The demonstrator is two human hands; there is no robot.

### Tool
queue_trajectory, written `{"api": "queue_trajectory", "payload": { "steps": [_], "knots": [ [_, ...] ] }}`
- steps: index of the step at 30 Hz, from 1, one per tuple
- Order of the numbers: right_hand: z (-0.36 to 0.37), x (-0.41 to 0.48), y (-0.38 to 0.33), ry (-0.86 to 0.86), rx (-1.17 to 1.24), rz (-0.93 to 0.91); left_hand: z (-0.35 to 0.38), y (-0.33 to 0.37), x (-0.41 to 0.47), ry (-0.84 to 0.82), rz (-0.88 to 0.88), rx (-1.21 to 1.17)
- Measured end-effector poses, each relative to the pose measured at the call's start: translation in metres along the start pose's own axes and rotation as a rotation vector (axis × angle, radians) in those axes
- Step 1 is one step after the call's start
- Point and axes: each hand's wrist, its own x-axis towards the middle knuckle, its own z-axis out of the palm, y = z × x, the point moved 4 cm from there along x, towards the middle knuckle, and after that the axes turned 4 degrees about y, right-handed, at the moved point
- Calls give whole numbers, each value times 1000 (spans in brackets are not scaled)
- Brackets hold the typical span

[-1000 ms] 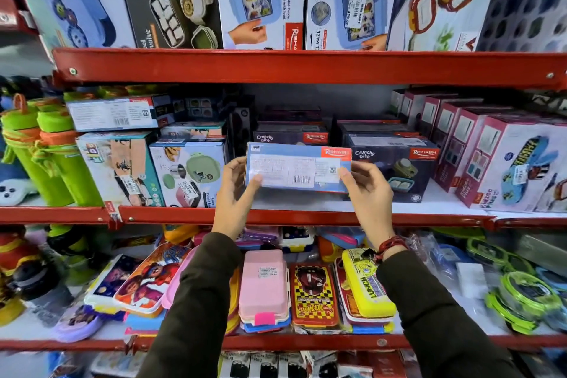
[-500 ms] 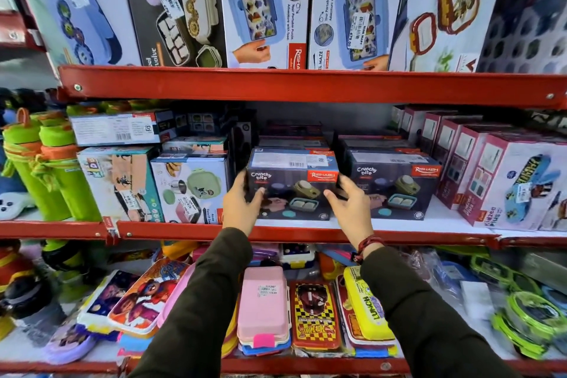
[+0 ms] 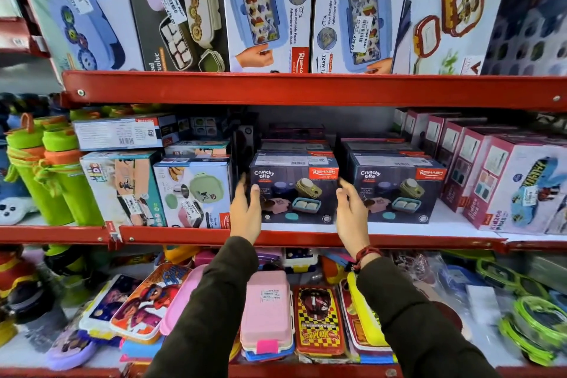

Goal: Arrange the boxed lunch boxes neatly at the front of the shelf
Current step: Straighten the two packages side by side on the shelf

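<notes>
A dark "Crunchy Bite" lunch box carton (image 3: 294,193) stands upright at the front of the middle red shelf (image 3: 306,238), its picture side facing me. My left hand (image 3: 245,209) presses its left side, thumb on the front face. My right hand (image 3: 351,213) holds its right side, in the gap next to a second identical carton (image 3: 399,193). More cartons of the same kind are stacked behind both, mostly hidden.
Teal and white boxed sets (image 3: 193,193) stand left of the carton, pink boxes (image 3: 491,181) to the right. Green bottles (image 3: 55,178) fill the far left. Large boxes (image 3: 267,9) line the upper shelf; loose lunch boxes (image 3: 267,310) lie on the lower one.
The carton was held up with its label side toward me. It has been turned picture-side forward and set down on the shelf front beside its twin, both hands staying on it.
</notes>
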Motion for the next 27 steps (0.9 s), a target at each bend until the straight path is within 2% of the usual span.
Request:
{"api": "queue_trajectory", "payload": {
  "steps": [6, 18, 24, 27],
  "knots": [
    [-5, -4, 16, -61, 169, 62, -4, -8, -7, 33, -36, -114],
    [-22, -32, 6, -92, 158, 7, -17, -8, -32, 158, 85, -132],
    [-25, -31, 1, -88, 127, -30, -10, -4, -42, 156, 131, -105],
    [-37, -33, 1, -53, 102, -79, -2, -3, -58, 306, 220, -10]
  ]
}}
